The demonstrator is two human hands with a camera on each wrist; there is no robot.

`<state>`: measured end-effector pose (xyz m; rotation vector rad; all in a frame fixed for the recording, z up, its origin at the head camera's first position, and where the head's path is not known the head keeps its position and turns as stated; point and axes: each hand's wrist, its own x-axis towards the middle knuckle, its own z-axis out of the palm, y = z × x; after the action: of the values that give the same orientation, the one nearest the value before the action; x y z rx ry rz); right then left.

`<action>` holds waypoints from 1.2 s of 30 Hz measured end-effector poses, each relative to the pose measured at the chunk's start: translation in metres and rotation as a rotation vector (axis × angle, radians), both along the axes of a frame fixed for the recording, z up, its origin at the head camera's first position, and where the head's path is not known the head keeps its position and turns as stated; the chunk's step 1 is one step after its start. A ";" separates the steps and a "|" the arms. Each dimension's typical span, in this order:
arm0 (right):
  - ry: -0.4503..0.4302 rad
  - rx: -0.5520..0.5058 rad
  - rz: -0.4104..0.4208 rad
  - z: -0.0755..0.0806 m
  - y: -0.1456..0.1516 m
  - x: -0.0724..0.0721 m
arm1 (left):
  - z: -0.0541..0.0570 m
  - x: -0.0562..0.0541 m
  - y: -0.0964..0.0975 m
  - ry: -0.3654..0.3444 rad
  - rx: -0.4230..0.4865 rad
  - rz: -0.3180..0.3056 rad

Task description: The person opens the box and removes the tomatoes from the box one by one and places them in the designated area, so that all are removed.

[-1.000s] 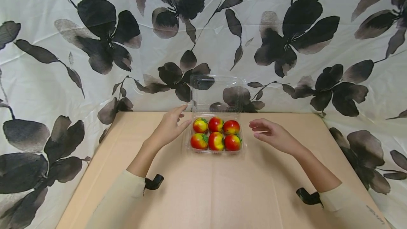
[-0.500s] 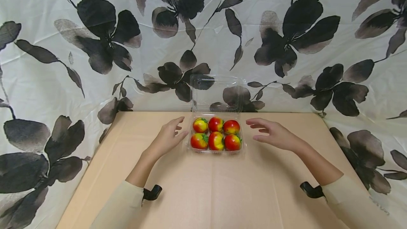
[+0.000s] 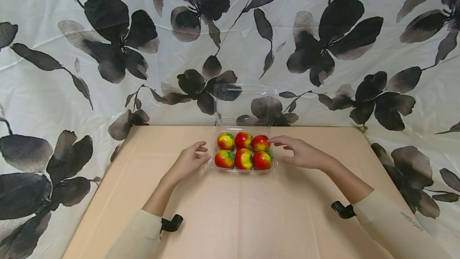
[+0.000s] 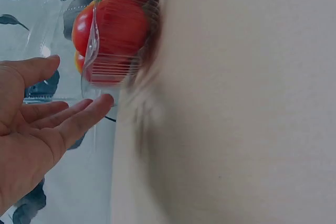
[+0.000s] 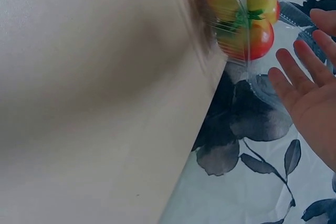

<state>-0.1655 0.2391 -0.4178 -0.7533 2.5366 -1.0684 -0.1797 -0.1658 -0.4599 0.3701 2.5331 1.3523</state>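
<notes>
As we looked down from the head view, the box [image 3: 243,171] sat near the far edge of the board [image 3: 251,215], between the two hands. It was clear plastic, and its lid [image 3: 244,105] stood raised at the back, so that we saw the dark flowers of the cloth [image 3: 266,61] through it. We counted six fruits [image 3: 243,159] inside, in two rows of three, red and yellow, with green tops showing on several.

The left hand [image 3: 188,161] was relaxed, thumb and fingers parted, its tips just beside the box's left wall. In the left wrist view we saw the palm turned up and a fingertip close to a corner of the box, though we could not tell whether they touched.

The right hand [image 3: 302,153] was also loose and wide, fingers reaching toward the box's right side. From the head view one fingertip overlapped the edge of the back right fruit; we could not tell if it made contact.

Both arms wore pale sleeves [image 3: 384,219], and we noticed a black piece [image 3: 172,224] at each cuff.
</notes>
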 end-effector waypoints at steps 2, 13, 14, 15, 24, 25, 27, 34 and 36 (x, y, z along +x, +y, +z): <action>0.004 0.010 0.005 -0.002 -0.002 -0.001 | -0.004 0.000 0.000 -0.039 0.052 0.003; 0.009 0.089 0.050 -0.007 -0.009 -0.009 | -0.016 -0.001 0.003 -0.283 0.310 0.045; 0.012 0.095 0.053 -0.007 -0.010 -0.009 | -0.016 -0.001 0.003 -0.291 0.317 0.046; 0.014 0.099 0.055 -0.008 -0.010 -0.010 | -0.017 -0.002 0.003 -0.302 0.327 0.048; 0.024 0.137 0.058 -0.010 -0.015 -0.017 | -0.024 -0.003 0.004 -0.432 0.421 0.085; 0.025 0.143 0.061 -0.010 -0.016 -0.018 | -0.024 -0.003 0.005 -0.443 0.428 0.084; 0.030 0.158 0.076 -0.011 -0.018 -0.020 | -0.025 -0.002 0.005 -0.458 0.443 0.080; 0.078 0.219 0.163 -0.012 -0.025 -0.024 | -0.025 -0.001 0.011 -0.485 0.469 0.101; 0.073 0.238 0.172 -0.011 -0.028 -0.025 | -0.025 -0.002 0.011 -0.496 0.479 0.112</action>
<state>-0.1901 0.2115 -0.4284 -0.9372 2.5432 -0.6817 -0.1812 -0.1544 -0.4854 -0.0332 1.8429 1.8236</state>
